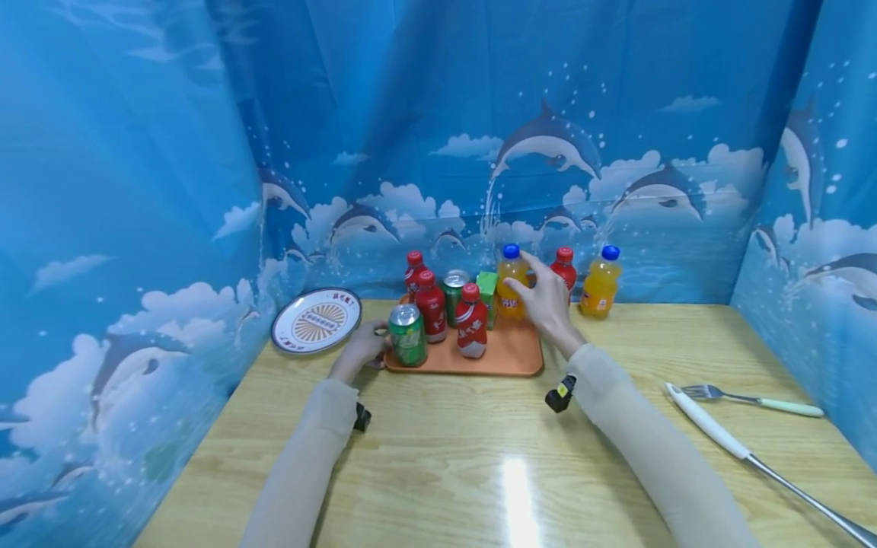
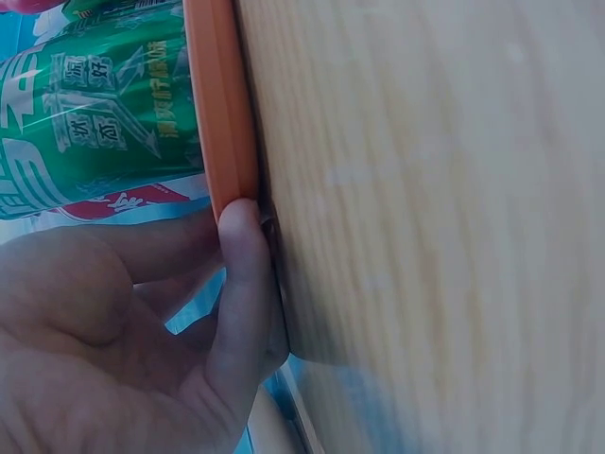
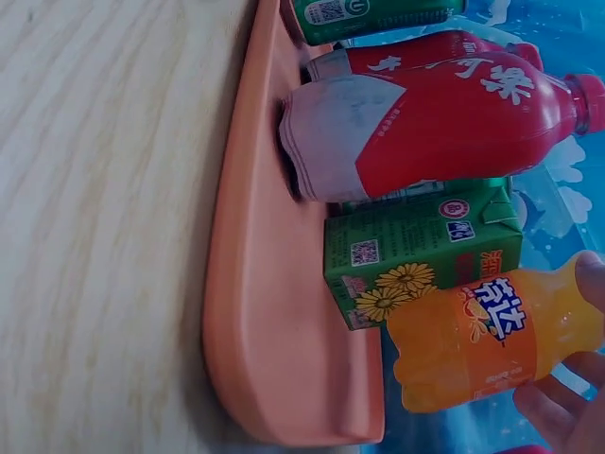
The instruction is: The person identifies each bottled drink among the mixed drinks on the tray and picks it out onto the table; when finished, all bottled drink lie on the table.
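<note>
My left hand (image 1: 363, 348) grips the left corner of an orange tray (image 1: 507, 359), its thumb on the rim in the left wrist view. Just beside that hand a green soda can (image 1: 408, 344) stands on the tray. My right hand (image 1: 548, 301) holds an orange soda bottle (image 3: 463, 345) with a blue cap at the tray's back right. Whether its base touches the tray I cannot tell. A green drink carton (image 3: 421, 251) is next to it. Also on the tray are red bottles (image 1: 471, 327) and a second green can (image 1: 455, 283), partly hidden.
Behind my right hand stands another red bottle (image 1: 564, 265), with a second orange soda bottle (image 1: 599, 288) to its right. A white plate (image 1: 282, 329) leans at the left. A fork (image 1: 788, 406) and a white-handled utensil (image 1: 712, 428) lie at the right. Blue curtains (image 1: 411, 114) enclose the table.
</note>
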{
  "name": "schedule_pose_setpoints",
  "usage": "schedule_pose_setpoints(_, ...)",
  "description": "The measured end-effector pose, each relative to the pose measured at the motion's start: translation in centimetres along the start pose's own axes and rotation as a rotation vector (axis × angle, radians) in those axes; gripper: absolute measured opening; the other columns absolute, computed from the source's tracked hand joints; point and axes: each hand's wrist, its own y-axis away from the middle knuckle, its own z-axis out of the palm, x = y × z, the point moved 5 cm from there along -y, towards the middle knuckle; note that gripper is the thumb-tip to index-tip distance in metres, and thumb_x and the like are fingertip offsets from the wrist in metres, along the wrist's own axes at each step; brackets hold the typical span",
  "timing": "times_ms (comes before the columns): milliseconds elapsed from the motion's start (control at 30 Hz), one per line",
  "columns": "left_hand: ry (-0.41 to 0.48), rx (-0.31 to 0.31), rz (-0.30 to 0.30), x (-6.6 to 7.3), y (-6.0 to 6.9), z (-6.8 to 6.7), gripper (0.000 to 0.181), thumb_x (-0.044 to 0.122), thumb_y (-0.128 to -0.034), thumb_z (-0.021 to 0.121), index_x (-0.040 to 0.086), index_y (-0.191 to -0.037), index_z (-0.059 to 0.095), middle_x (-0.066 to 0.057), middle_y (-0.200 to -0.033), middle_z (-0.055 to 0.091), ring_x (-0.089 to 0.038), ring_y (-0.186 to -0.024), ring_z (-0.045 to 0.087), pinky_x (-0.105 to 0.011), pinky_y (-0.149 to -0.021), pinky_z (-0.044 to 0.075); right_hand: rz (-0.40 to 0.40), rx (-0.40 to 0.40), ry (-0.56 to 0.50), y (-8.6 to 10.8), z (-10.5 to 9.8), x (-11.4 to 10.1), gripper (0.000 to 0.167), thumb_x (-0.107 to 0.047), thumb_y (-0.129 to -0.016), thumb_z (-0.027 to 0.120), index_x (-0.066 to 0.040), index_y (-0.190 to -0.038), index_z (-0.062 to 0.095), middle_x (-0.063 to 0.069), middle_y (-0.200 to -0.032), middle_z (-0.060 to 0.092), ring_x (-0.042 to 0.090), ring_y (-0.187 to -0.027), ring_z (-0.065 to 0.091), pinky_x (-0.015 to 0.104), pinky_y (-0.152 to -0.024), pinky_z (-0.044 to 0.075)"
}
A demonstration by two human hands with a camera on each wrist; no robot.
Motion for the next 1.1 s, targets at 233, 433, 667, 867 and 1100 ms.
schedule_pose_setpoints(233, -0.017, 0.005, 0.017, -0.2, -0.1, 0.0, 0.058, 0.004, -0.1004, 0.059, 0.011, -0.157, 0.048, -0.021, -0.122, 0.062, -0.015, -0.072, 0.062, -0.023, -0.059, 0.063, 0.002, -0.006, -0.048, 0.2, -0.8, -0.8, 0.063, -0.035, -0.101, 0.071, -0.024, -0.159, 0.049, 0.008, -0.157, 0.057, 0.036, -0.109, 0.069, 0.051, -0.095, 0.063)
schedule_pose_setpoints(433, -0.010, 0.005, 0.023, -0.2, 0.0, 0.0, 0.057, 0.003, -0.0994, 0.059, 0.010, -0.155, 0.049, -0.020, -0.118, 0.063, -0.015, -0.072, 0.062, -0.023, -0.058, 0.062, -0.021, -0.014, -0.126, 0.0, -1.8, -1.4, 0.064, -0.034, -0.100, 0.072, -0.022, -0.158, 0.049, 0.009, -0.158, 0.056, 0.037, -0.129, 0.066, 0.053, -0.103, 0.062)
schedule_pose_setpoints(667, -0.021, 0.005, 0.027, 0.0, 0.2, 0.1, 0.059, 0.001, -0.0985, 0.058, 0.008, -0.156, 0.048, -0.024, -0.129, 0.062, -0.017, -0.076, 0.063, -0.024, -0.058, 0.062, 0.007, -0.056, -0.209, -0.2, -2.7, -1.8, 0.064, -0.032, -0.100, 0.073, -0.022, -0.158, 0.049, 0.013, -0.154, 0.058, 0.040, -0.130, 0.064, 0.055, -0.106, 0.060)
schedule_pose_setpoints(867, -0.023, 0.004, 0.031, 0.0, 0.3, 0.1, 0.060, 0.001, -0.0984, 0.058, 0.007, -0.157, 0.047, -0.023, -0.126, 0.063, -0.019, -0.082, 0.064, -0.024, -0.059, 0.062, 0.044, -0.124, -0.307, -0.1, -3.4, -1.9, 0.063, -0.031, -0.102, 0.070, -0.020, -0.160, 0.047, 0.017, -0.154, 0.056, 0.042, -0.138, 0.057, 0.059, -0.119, 0.050)
schedule_pose_setpoints(1100, -0.017, 0.009, 0.031, 0.2, 0.3, 0.1, 0.060, 0.001, -0.0989, 0.058, 0.008, -0.157, 0.046, -0.022, -0.127, 0.062, -0.019, -0.084, 0.063, -0.024, -0.059, 0.062, 0.081, -0.200, -0.407, -0.4, -4.3, -1.7, 0.064, -0.029, -0.104, 0.068, -0.017, -0.161, 0.043, 0.020, -0.163, 0.047, 0.042, -0.149, 0.046, 0.059, -0.129, 0.037)
